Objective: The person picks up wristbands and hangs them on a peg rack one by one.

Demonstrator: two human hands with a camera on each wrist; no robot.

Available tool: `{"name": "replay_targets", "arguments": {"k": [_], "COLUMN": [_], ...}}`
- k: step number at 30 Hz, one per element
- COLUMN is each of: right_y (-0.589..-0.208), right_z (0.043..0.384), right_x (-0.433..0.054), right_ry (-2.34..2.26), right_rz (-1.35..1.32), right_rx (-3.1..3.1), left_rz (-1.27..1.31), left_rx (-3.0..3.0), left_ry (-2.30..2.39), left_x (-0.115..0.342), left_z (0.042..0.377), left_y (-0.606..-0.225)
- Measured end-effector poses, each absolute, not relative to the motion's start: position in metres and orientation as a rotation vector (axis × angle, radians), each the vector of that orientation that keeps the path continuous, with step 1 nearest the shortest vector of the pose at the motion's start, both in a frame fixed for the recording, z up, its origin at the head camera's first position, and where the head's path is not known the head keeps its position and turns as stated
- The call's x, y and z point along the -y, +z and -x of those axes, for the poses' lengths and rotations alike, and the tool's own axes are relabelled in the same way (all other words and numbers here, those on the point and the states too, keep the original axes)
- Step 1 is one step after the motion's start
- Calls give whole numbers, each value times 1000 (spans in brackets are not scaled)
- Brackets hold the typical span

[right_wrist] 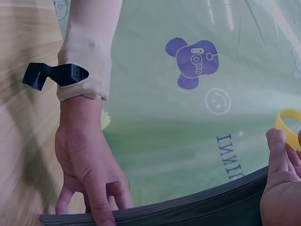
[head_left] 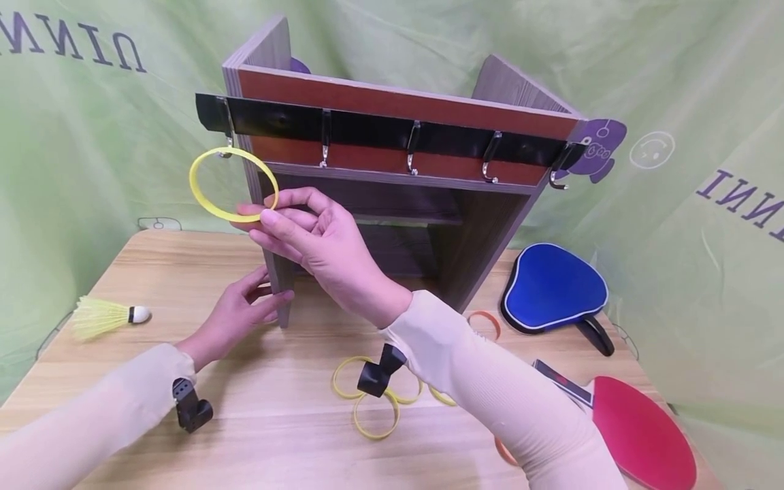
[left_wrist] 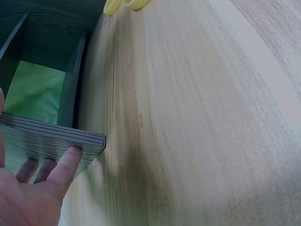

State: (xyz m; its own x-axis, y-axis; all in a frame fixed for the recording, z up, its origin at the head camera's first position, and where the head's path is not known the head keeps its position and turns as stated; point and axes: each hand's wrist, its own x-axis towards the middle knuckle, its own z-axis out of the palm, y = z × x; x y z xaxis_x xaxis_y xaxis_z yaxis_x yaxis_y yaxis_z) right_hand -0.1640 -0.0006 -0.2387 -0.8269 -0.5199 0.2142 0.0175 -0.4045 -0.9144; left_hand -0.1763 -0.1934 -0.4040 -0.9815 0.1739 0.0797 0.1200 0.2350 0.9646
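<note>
My right hand [head_left: 333,248] pinches a yellow wristband [head_left: 194,184] by its lower right side, between thumb and fingers. The band's upper rim overlaps the tip of the leftmost hook [head_left: 229,129] in the head view; I cannot tell whether they touch. This hook sits on a black hook strip [head_left: 367,126] across the front of a grey wooden shelf [head_left: 490,238]. Low on the shelf's left panel, my left hand [head_left: 235,313] holds the front edge, thumb at the edge and fingers against the outer side [left_wrist: 47,150].
Several yellow wristbands [head_left: 376,435] lie on the table [head_left: 257,435], with orange bands [head_left: 484,316] farther right. A blue paddle case [head_left: 554,289] and a red table tennis paddle [head_left: 643,429] lie at the right. A yellow shuttlecock [head_left: 104,316] lies at the left. Green curtain [head_left: 110,150] hangs behind.
</note>
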Motion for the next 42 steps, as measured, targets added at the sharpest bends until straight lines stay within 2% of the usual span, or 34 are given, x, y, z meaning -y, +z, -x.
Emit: {"name": "replay_targets", "arguments": {"k": [11, 22, 33, 42], "right_y": [-243, -267, -306, -346], "right_z": [168, 177, 188, 188], "right_x": [-4, -31, -71, -96], "right_ry": [-2220, -2095, -1796, -1376], "right_rz": [657, 679, 726, 721], "right_rx": [-1467, -1584, -1901, -2155], "left_rz": [-267, -244, -245, -224], "left_rx": [-2431, -2378, -2383, -2376], "left_ry": [1880, 1897, 1893, 1892], "left_x": [196, 194, 192, 193], "left_z": [175, 172, 175, 177], "left_y": [-403, -407, -408, -405]}}
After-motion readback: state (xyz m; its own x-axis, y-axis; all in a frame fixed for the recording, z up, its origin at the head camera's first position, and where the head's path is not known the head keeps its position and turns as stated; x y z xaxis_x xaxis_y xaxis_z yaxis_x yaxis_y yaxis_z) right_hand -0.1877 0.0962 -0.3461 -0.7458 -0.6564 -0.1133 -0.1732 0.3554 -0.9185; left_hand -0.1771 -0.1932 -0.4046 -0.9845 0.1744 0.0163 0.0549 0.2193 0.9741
